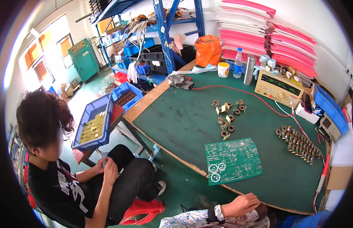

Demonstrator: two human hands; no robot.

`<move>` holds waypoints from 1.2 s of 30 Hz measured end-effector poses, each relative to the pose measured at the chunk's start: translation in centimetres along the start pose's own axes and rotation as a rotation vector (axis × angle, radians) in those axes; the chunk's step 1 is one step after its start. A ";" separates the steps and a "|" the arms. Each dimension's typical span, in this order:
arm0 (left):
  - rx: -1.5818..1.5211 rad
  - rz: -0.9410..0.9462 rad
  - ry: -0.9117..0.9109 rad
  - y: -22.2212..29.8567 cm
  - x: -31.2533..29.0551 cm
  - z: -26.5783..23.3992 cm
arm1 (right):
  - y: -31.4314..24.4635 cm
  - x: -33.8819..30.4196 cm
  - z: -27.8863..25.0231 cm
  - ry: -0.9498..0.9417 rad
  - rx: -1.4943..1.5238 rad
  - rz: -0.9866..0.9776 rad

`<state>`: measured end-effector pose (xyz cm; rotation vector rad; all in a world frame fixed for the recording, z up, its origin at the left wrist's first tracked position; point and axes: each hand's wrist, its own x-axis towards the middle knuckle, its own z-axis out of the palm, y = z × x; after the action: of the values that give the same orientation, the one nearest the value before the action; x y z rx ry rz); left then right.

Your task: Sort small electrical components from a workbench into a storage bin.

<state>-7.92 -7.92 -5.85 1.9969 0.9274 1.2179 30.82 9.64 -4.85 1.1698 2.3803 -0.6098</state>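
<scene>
My left hand (240,205) is at the table's near edge, its fingers curled and pressed together; whatever they may hold is hidden. A black band (212,215) circles that wrist over a patterned sleeve (184,219). Just beyond the hand lies a large green circuit board (237,161) with three white rings near its left corner, one edge along the table's rim. I cannot make out my right hand; a dark shape beside the left hand is too shaded to identify. Behind the board, several loose wire-wound ring coils (226,117) lie scattered, some with small pale plates.
Rows of coils (298,145) stand at the right, near a red-handled tool (325,171) and a power supply (278,88). A bottle (238,64), a steel flask (250,70) and a mug (223,70) stand behind. At left sits a co-worker (58,163) beside blue bins (93,142).
</scene>
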 end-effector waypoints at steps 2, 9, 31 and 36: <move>-0.005 0.011 0.013 -0.1 0.0 0.1 | -0.1 -0.2 0.1 0.003 0.041 -0.005; -0.033 0.009 0.007 -0.4 -0.1 0.2 | -0.1 -0.5 0.9 0.022 0.202 -0.019; 0.035 0.013 0.011 -0.3 0.6 -0.1 | -1.3 -13.1 8.5 0.287 0.839 0.223; 0.218 -0.039 -0.076 0.2 0.6 -1.5 | -12.7 -34.7 19.6 0.679 1.103 0.711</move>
<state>-9.02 -7.29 -4.82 2.1665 1.0951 1.0496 43.30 -29.89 0.44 2.8668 1.6991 -1.4858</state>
